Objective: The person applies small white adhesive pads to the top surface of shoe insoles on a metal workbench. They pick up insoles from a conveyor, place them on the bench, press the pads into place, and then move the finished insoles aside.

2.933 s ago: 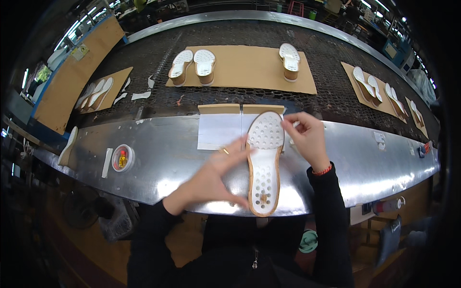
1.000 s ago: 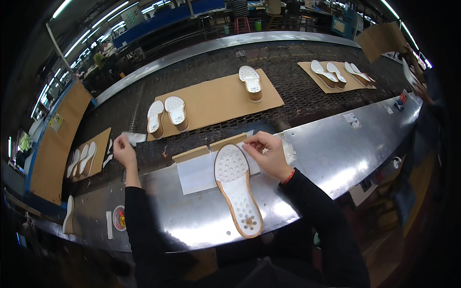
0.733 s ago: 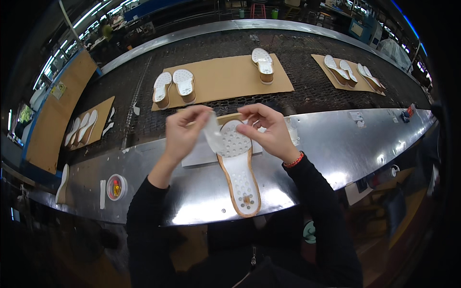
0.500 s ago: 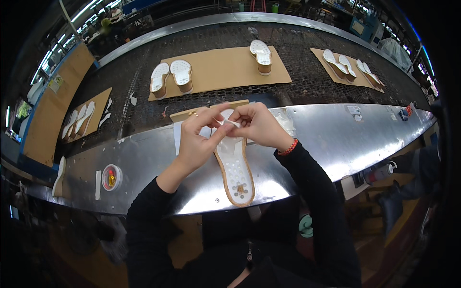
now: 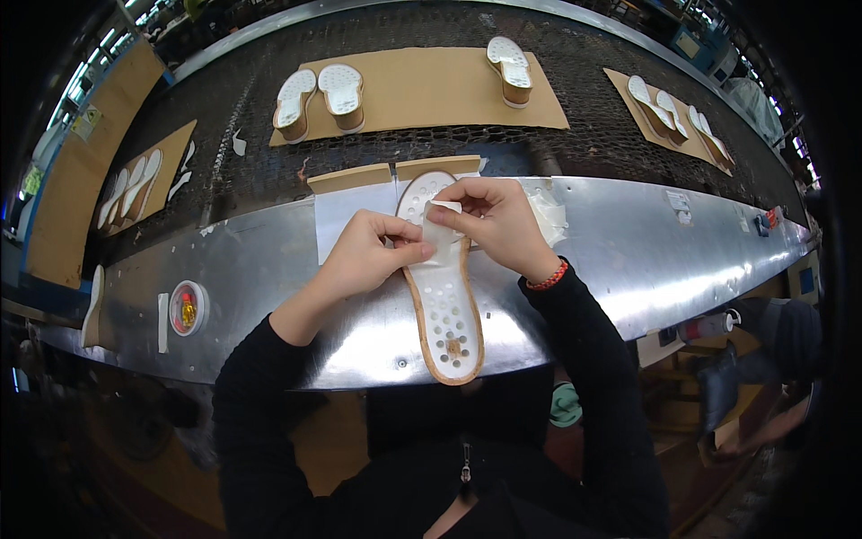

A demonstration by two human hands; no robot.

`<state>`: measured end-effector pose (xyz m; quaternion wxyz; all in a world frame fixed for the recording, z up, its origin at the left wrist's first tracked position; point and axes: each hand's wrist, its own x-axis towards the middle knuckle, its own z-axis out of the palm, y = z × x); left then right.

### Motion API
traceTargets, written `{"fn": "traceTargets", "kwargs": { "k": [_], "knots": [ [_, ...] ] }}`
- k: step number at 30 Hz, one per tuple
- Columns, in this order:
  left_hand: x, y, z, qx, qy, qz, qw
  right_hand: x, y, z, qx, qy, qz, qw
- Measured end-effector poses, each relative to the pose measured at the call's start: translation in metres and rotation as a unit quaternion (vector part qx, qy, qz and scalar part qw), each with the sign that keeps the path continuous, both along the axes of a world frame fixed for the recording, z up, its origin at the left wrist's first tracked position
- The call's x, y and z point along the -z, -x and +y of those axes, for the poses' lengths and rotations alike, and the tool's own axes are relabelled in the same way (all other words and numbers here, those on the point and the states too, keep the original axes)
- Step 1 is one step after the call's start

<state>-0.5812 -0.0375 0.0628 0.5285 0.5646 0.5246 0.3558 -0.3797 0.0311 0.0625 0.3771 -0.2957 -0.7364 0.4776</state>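
A white shoe sole [image 5: 436, 301] with rows of round holes and a cork-coloured rim lies lengthwise on the metal bench in front of me. Over its upper half, a thin, translucent white film piece [image 5: 442, 241] is stretched between my hands. My left hand [image 5: 364, 254] pinches its lower left edge close to the sole. Higher up on the right, my right hand [image 5: 505, 223] grips a folded white end of the film between thumb and fingers. The fingers partly cover the sole's middle and toe part.
White paper sheets [image 5: 337, 216] and crumpled film scraps [image 5: 548, 216] lie beside the sole. A round tub [image 5: 198, 308] and a white strip [image 5: 162, 323] sit left. Beyond the metal bench [image 5: 646, 260], a dark mesh belt [image 5: 413, 139] carries cardboard [image 5: 431, 85] with several wedge soles [image 5: 341, 94].
My hands have drawn apart, my left one down and left, so the film between them shows more. The whole view has tilted, bringing the belt's soles higher in the picture.
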Motion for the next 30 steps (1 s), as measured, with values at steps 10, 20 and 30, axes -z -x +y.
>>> {"fn": "traceTargets", "kwargs": {
  "k": [10, 20, 30],
  "knots": [
    [0.001, 0.000, 0.002, 0.003, 0.047, -0.022, 0.999, 0.011, 0.010, 0.003, 0.009, 0.024, -0.083, 0.996],
    [-0.004, -0.003, 0.001, -0.009, 0.053, 0.003, 0.999, 0.018, 0.012, 0.005, 0.014, 0.012, -0.060, 0.998],
    [-0.004, -0.007, -0.007, -0.014, -0.061, 0.155, 0.986, 0.020, 0.011, 0.006, 0.014, -0.051, -0.074, 0.996]
  ]
}}
